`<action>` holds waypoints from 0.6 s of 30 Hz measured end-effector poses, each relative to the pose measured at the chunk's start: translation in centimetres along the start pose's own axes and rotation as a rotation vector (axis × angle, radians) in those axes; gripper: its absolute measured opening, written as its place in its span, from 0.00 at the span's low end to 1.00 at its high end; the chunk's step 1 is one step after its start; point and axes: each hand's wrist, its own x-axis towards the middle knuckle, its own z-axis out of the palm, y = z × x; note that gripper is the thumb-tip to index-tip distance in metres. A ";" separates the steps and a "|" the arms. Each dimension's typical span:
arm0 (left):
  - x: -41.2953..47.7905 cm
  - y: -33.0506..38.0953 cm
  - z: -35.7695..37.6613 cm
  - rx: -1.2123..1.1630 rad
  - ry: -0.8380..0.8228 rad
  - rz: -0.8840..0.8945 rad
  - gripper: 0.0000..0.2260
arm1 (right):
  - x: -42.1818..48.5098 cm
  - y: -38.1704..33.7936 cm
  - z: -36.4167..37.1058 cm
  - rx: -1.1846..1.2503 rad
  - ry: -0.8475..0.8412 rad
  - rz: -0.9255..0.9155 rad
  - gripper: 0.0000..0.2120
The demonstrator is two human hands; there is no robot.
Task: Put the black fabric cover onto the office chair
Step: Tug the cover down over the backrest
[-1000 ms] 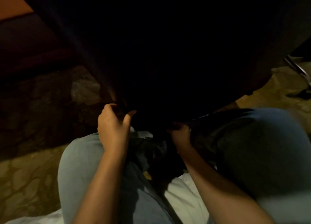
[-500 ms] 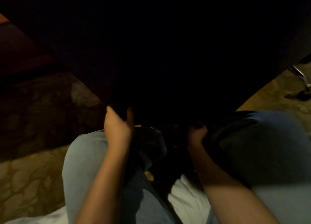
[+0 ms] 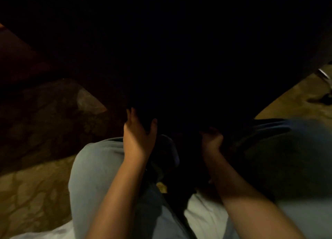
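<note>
The black fabric cover (image 3: 179, 59) fills the upper middle of the head view as one dark mass, and the office chair under it cannot be made out apart from a chrome base leg (image 3: 324, 77) at the far right. My left hand (image 3: 138, 136) grips the cover's lower edge, thumb on the near side and fingers curled behind the fabric. My right hand (image 3: 211, 140) is fisted around the lower hem a little to the right. Both hands sit just above my knees in light jeans (image 3: 97, 167).
A patterned carpet (image 3: 30, 193) covers the floor at left and at right (image 3: 287, 98). A dark reddish wooden piece of furniture (image 3: 18, 55) stands at the upper left. White cloth (image 3: 203, 213) lies between my legs.
The cover has come closer and fills more of the view. Both hands have shifted slightly right along the lower hem; the left hand has raised its grip a little.
</note>
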 end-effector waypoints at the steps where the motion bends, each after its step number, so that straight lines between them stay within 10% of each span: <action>1: 0.0 0.2 0.0 0.002 -0.012 -0.003 0.34 | 0.8 -0.1 -0.6 0.068 0.083 0.039 0.14; 9: 0.4 0.4 0.6 0.004 -0.027 -0.019 0.35 | 3.0 -0.4 -2.7 0.456 0.178 0.069 0.24; 12: 0.5 0.2 0.6 -0.005 -0.025 -0.021 0.34 | 2.6 1.7 0.2 0.311 0.187 0.051 0.11; 18: 0.3 -0.3 0.3 -0.006 -0.016 -0.006 0.34 | -1.1 3.4 4.1 -0.048 -0.273 0.102 0.21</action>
